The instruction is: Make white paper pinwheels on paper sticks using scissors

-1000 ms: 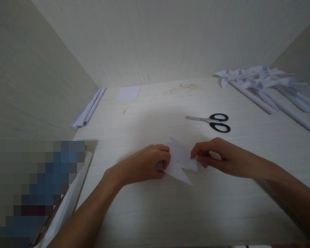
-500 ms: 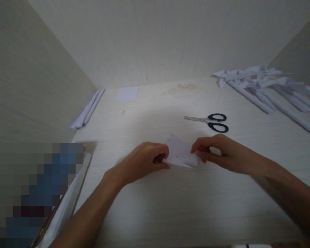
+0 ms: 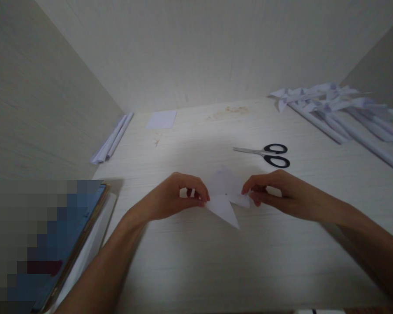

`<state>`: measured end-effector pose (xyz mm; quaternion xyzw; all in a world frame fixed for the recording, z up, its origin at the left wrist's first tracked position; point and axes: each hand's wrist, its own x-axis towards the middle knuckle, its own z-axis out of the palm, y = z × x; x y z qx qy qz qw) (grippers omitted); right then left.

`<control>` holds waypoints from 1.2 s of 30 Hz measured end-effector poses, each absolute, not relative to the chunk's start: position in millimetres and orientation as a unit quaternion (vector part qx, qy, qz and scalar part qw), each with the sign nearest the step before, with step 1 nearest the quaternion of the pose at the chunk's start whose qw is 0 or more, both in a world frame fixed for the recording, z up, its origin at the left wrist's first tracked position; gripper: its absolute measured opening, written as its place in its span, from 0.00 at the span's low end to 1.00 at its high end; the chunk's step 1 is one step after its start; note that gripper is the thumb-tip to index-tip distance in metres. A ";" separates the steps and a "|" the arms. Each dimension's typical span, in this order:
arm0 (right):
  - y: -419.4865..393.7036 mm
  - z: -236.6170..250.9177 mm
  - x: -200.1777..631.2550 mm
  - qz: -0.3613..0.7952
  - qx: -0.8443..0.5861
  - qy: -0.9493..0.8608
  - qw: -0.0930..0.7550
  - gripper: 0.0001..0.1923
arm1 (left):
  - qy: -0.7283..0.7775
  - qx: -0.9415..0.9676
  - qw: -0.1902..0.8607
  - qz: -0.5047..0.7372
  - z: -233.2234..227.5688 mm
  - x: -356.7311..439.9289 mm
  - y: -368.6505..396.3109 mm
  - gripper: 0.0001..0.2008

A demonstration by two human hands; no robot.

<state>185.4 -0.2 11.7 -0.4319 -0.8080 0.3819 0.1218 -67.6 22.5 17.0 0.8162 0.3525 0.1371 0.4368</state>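
Between my hands is a white paper pinwheel (image 3: 225, 187), low over the table, with a small dark dot at its middle. One pointed blade spreads out toward me. My left hand (image 3: 183, 196) pinches the left side of the paper between thumb and fingers. On the opposite side, my right hand (image 3: 270, 192) pinches the right edge, thumb below and fingers curled above. Scissors (image 3: 258, 151) with black handles lie flat beyond my right hand, blades pointing left.
Finished paper pinwheels (image 3: 330, 98) on rolled paper sticks (image 3: 317, 124) are heaped at the back right. Rolled paper tubes (image 3: 113, 137) lie by the left wall. A square paper sheet (image 3: 162, 119) is at the back. A tablet-like device (image 3: 85, 226), partly pixelated, stands at the left edge.
My left hand has shifted slightly left and up, its grip moving to the paper's left edge. The front blade has swung out toward me. My right hand has hardly moved.
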 end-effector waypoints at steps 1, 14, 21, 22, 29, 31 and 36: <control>-0.1 11.7 185.6 0.385 -0.429 -0.808 0.122 0.10 | 0.352 0.822 0.428 0.133 17.3 -68.5 22.6 0.05; 4.3 4.8 190.7 0.375 -0.428 -0.809 0.146 0.11 | 0.334 0.876 0.335 0.097 6.3 -62.5 17.6 0.03; 5.3 3.2 190.7 0.380 -0.427 -0.805 0.157 0.11 | 0.321 0.863 0.367 0.132 5.3 -60.5 20.1 0.06; 5.0 3.4 190.5 0.378 -0.427 -0.806 0.157 0.11 | 0.318 0.854 0.386 0.145 5.3 -59.7 19.7 0.05; 0.9 1.0 187.2 0.374 -0.415 -0.814 0.160 0.12 | 0.385 0.788 0.447 0.179 3.4 -46.7 12.8 0.04; -0.3 -0.7 185.3 0.363 -0.418 -0.815 0.172 0.12 | 0.389 0.768 0.466 0.204 1.6 -41.3 10.8 0.02; -1.2 -2.5 181.3 0.339 -0.425 -0.815 0.200 0.03 | 0.408 0.664 0.572 0.256 -3.2 -27.3 3.8 0.12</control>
